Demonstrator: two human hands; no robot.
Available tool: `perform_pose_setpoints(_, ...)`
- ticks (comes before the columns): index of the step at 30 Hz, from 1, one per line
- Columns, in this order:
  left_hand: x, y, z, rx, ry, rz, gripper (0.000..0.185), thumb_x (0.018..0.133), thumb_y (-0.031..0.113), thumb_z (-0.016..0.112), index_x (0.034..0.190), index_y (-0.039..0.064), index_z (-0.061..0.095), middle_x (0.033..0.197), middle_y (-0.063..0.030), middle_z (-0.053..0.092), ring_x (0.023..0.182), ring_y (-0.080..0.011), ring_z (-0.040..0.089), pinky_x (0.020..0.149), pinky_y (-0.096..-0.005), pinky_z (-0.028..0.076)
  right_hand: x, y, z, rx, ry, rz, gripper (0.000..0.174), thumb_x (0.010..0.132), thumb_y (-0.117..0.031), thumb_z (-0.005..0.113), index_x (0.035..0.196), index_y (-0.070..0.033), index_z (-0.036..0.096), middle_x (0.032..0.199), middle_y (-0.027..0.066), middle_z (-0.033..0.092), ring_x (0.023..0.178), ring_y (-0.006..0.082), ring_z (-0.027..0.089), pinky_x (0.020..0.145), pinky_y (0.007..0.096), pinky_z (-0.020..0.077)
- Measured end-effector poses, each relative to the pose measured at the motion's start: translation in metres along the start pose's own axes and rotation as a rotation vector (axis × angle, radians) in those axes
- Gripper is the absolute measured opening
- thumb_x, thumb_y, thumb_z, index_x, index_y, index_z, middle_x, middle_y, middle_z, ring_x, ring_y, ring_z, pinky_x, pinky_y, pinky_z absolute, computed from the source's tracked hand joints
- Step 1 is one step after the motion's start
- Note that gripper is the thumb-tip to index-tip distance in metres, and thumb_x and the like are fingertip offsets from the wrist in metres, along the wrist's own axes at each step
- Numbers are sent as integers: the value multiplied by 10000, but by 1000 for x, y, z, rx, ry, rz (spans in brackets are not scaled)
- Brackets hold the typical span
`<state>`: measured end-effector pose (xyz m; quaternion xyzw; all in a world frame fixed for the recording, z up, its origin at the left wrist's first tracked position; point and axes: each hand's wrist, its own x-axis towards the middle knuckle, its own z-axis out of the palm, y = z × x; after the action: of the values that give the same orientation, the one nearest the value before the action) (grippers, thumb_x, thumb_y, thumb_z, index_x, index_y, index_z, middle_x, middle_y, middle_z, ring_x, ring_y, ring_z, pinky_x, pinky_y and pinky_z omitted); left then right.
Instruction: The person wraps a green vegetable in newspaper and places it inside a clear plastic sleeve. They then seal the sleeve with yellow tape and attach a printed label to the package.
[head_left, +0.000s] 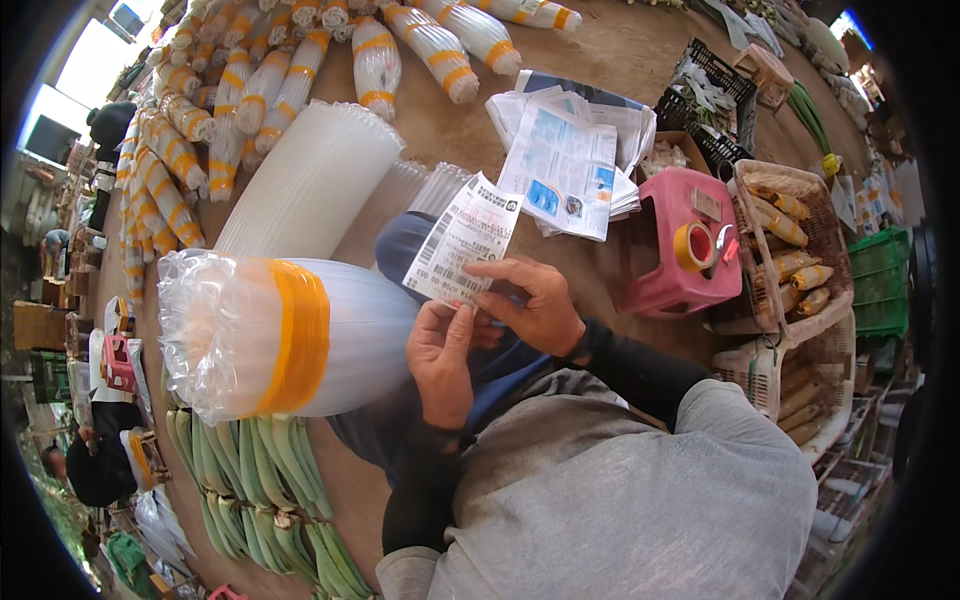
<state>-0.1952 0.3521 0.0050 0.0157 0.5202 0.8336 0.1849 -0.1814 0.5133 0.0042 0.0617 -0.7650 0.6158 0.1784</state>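
A white printed paper label (463, 244) with barcodes is pinched near its lower end between the thumb and fingers of my right hand (532, 304). My left hand (444, 360) has its fingertips together at the same end, seemingly gripping the label's edge; its other fingers are partly hidden. Beside my left hand lies a large bundle wrapped in clear plastic (356, 337), banded with orange tape (289, 337), across my legs. Beyond it, a stack of clear plastic sleeves (315, 176) rests on the ground.
Folded newspapers (559, 172) lie ahead. At right, a pink plastic stool (660, 277) holds an orange tape roll (694, 246), beside a plastic basket (832, 289) of wrapped bundles. Many taped bundles (375, 64) are at upper left, long green stalks (259, 465) at lower left. Another person (97, 457) is at far left.
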Motion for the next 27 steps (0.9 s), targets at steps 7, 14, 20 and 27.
perform_pose_setpoints(7, -5, -1, -8, -9, -17, 2, 121, 1065, 126, 581, 1065, 6, 599, 930, -92, 702, 799, -158, 705, 722, -269, 575, 5, -7, 6, -6, -41, -76, 304, 907, 18, 725, 1208, -27, 724, 1075, 154, 735, 973, 193, 730, 809, 296, 581)
perform_pose_setpoints(14, -12, 7, -6, -29, 2, 18, 141, 1047, 118, 614, 1113, -7, 605, 983, -86, 707, 842, -168, 722, 750, -271, 582, 5, -12, 12, 71, -34, 50, 283, 915, 11, 728, 1198, -6, 727, 1066, 139, 749, 954, 159, 724, 808, 281, 575)
perform_pose_setpoints(20, -12, 7, -9, -47, 16, 19, 149, 1051, 135, 614, 1105, -4, 604, 969, -84, 710, 844, -171, 729, 758, -272, 584, 4, -15, 16, 104, -37, 96, 278, 927, 8, 718, 1204, 4, 726, 1075, 129, 748, 972, 144, 713, 824, 270, 574)
perform_pose_setpoints(27, -11, 5, -9, -52, 38, 22, 152, 1056, 141, 606, 1091, -7, 614, 950, -89, 716, 813, -170, 731, 727, -269, 594, 2, -15, 18, 169, -12, 141, 274, 939, -7, 719, 1212, 13, 725, 1094, 122, 744, 982, 137, 704, 840, 266, 573)
